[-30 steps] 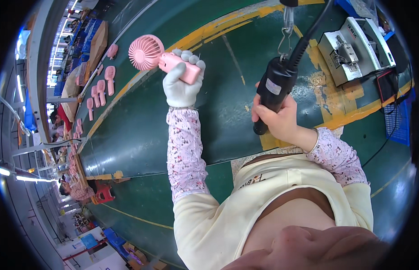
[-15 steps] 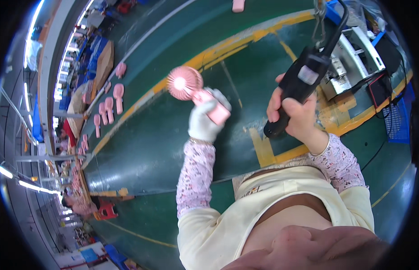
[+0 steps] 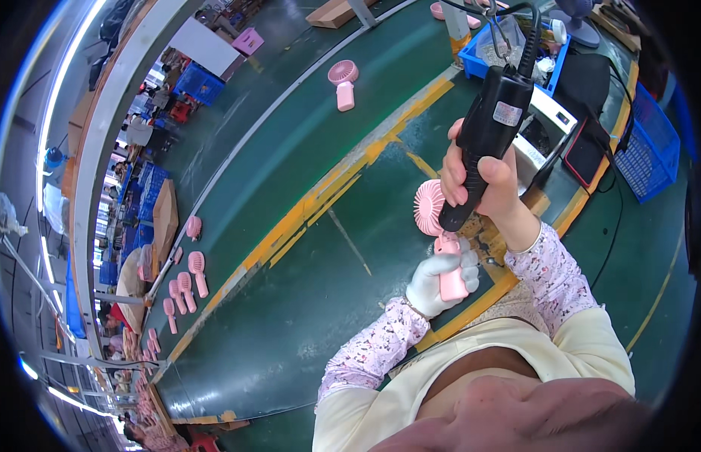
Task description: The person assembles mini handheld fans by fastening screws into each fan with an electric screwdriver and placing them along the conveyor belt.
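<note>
— Where is the left hand?
— Right of centre in the frame, gloved in white, its fingers curled shut around something. The floral-sleeved forearm runs down-left to a bent elbow near the lower middle.

— And the right hand?
— Bare, just above the left one, in the upper right part of the frame. It is wrapped in a fist grip, thumb across the front, knuckles toward the camera. Its wrist bends down-right into a matching floral sleeve. The 2 hands sit close together.
</note>
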The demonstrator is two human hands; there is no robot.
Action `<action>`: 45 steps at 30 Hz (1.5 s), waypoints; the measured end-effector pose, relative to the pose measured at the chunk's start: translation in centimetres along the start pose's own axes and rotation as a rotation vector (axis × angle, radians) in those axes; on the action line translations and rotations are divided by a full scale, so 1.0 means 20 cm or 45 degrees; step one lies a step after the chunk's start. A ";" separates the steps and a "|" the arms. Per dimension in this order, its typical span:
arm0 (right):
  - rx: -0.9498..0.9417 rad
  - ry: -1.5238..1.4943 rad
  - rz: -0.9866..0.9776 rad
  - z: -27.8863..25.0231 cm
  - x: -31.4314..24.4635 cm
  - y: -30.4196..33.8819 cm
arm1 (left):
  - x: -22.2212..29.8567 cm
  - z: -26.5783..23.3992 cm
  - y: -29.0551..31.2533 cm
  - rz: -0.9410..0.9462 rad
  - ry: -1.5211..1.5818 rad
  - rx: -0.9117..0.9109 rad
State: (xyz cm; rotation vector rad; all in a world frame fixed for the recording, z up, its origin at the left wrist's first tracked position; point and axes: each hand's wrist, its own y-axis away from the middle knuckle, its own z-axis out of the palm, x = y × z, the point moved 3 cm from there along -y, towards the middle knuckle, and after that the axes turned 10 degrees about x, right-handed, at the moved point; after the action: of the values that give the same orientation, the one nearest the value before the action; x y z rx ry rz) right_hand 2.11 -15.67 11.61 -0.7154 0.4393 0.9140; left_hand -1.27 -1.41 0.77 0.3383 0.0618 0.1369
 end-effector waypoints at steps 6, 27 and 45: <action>-0.097 -0.196 0.116 -0.02 -0.01 -0.03 | 0.00 -0.03 -0.03 -0.057 -0.019 -0.081; -0.162 -0.196 0.125 0.00 0.00 0.00 | -0.03 -0.04 0.00 -0.129 -0.015 -0.108; -0.174 -0.271 0.174 -0.03 -0.01 0.00 | -0.05 -0.06 -0.03 -0.174 -0.055 -0.129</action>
State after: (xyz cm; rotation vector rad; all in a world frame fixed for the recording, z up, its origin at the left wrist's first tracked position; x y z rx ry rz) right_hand 1.88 -16.21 11.26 -0.7090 0.2403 1.1450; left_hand -2.26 -1.71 -0.52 0.2351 0.0353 -0.0028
